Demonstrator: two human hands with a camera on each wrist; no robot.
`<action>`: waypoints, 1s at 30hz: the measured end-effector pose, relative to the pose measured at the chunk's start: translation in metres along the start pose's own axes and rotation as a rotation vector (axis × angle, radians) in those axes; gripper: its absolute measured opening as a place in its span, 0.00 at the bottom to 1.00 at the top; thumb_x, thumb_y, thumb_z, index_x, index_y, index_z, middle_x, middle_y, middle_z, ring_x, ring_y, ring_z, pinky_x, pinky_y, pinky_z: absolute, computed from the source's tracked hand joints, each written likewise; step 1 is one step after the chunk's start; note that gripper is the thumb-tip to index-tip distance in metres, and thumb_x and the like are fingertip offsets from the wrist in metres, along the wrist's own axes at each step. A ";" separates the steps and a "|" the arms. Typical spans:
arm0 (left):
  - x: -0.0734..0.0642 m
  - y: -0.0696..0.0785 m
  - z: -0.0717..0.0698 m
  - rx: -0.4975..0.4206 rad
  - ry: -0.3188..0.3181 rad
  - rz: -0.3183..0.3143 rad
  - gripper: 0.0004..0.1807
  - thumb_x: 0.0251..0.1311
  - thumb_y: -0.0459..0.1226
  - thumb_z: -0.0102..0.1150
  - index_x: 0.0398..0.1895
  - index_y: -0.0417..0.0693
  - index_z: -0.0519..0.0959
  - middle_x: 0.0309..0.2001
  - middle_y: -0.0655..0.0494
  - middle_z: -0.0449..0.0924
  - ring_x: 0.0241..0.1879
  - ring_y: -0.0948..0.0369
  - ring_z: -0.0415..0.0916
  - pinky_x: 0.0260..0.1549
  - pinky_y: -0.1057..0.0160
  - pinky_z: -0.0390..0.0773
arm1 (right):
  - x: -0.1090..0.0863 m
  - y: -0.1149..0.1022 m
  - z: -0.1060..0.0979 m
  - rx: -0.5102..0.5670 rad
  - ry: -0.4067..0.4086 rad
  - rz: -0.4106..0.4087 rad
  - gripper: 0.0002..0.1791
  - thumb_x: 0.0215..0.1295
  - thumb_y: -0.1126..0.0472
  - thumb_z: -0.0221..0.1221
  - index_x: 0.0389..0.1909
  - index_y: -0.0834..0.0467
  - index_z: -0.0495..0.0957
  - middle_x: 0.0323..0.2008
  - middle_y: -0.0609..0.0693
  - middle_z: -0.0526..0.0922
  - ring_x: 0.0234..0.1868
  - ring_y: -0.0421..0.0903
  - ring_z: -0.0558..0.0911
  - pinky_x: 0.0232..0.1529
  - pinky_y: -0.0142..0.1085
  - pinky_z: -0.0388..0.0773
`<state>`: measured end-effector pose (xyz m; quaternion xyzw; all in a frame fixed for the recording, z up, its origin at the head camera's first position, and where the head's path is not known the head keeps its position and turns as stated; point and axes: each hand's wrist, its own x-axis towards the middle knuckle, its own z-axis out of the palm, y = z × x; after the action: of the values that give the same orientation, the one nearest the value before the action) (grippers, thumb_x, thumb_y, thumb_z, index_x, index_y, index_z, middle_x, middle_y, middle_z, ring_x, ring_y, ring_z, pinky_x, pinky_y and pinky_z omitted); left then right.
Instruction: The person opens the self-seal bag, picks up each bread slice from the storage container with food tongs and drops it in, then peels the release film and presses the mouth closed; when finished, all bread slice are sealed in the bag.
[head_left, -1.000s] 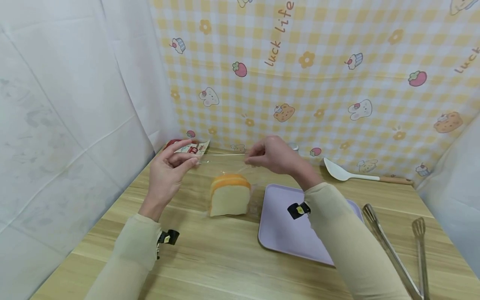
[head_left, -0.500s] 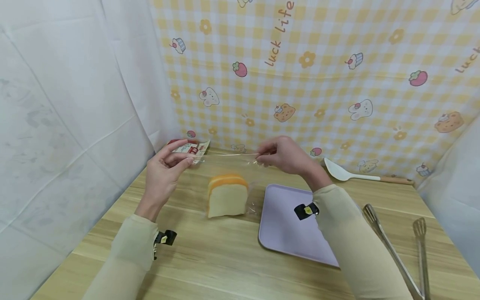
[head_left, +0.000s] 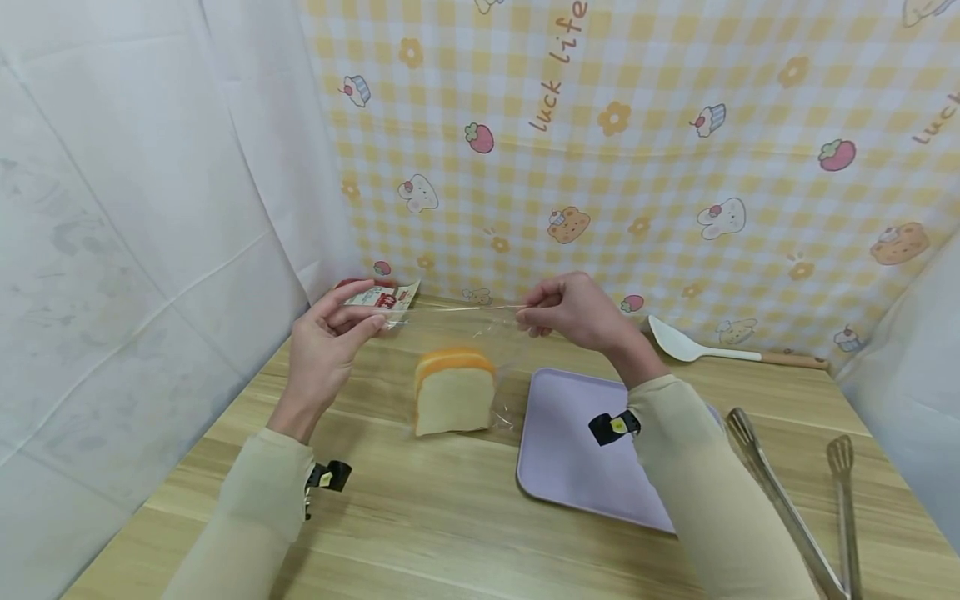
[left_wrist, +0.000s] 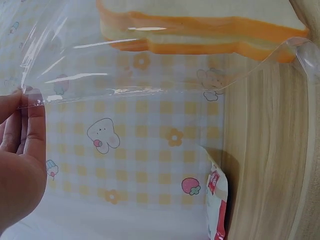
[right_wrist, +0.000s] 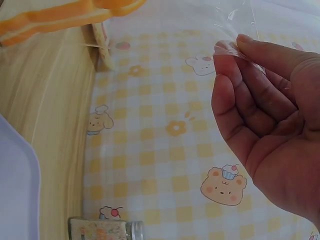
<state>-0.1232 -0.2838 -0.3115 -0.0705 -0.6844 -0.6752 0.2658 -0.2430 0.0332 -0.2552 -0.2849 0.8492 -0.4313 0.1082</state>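
Observation:
A clear plastic bag (head_left: 468,333) holds slices of bread (head_left: 454,400) with an orange crust, upright at the middle of the table. My left hand (head_left: 321,350) pinches the bag's top edge at its left corner between thumb and finger. At the right corner, my right hand (head_left: 573,312) pinches the same edge, with its other fingers curled. The edge stretches straight between both hands, above the bread. In the left wrist view the clear film (left_wrist: 100,75) runs from the left fingertips over the bread (left_wrist: 200,30). The right wrist view shows film bunched at the right thumb and forefinger.
A lilac tray (head_left: 577,475) lies right of the bread, under my right forearm. Behind my left hand is a printed packet (head_left: 397,298). A white spatula (head_left: 720,353) lies at the back right, metal tongs (head_left: 780,492) at the right. A glass jar (right_wrist: 102,229) stands near the cloth backdrop.
My right hand has moved right and my left hand slightly left, so the bag's top edge is drawn wider. The bread has shifted slightly left.

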 end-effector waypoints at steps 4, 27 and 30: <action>0.000 -0.001 -0.001 0.006 0.005 -0.005 0.22 0.66 0.25 0.67 0.62 0.46 0.83 0.35 0.65 0.91 0.34 0.65 0.88 0.39 0.72 0.86 | -0.001 0.001 0.000 0.026 -0.004 -0.031 0.07 0.72 0.64 0.67 0.45 0.63 0.88 0.39 0.61 0.92 0.33 0.43 0.89 0.37 0.33 0.86; -0.016 -0.015 -0.023 0.327 -0.341 -0.356 0.23 0.69 0.41 0.70 0.62 0.37 0.82 0.52 0.50 0.90 0.43 0.67 0.88 0.49 0.69 0.85 | -0.007 0.015 0.002 0.197 0.030 -0.071 0.15 0.72 0.64 0.66 0.54 0.69 0.84 0.42 0.55 0.92 0.38 0.44 0.90 0.46 0.36 0.89; -0.018 -0.018 -0.025 0.374 -0.386 -0.371 0.20 0.70 0.40 0.69 0.59 0.37 0.84 0.53 0.42 0.89 0.43 0.66 0.88 0.48 0.68 0.85 | -0.008 0.019 0.001 0.222 0.028 -0.069 0.15 0.72 0.64 0.66 0.54 0.69 0.83 0.40 0.51 0.92 0.40 0.46 0.91 0.47 0.37 0.89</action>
<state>-0.1094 -0.3047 -0.3374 -0.0210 -0.8355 -0.5490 0.0120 -0.2435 0.0458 -0.2719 -0.2941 0.7873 -0.5302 0.1126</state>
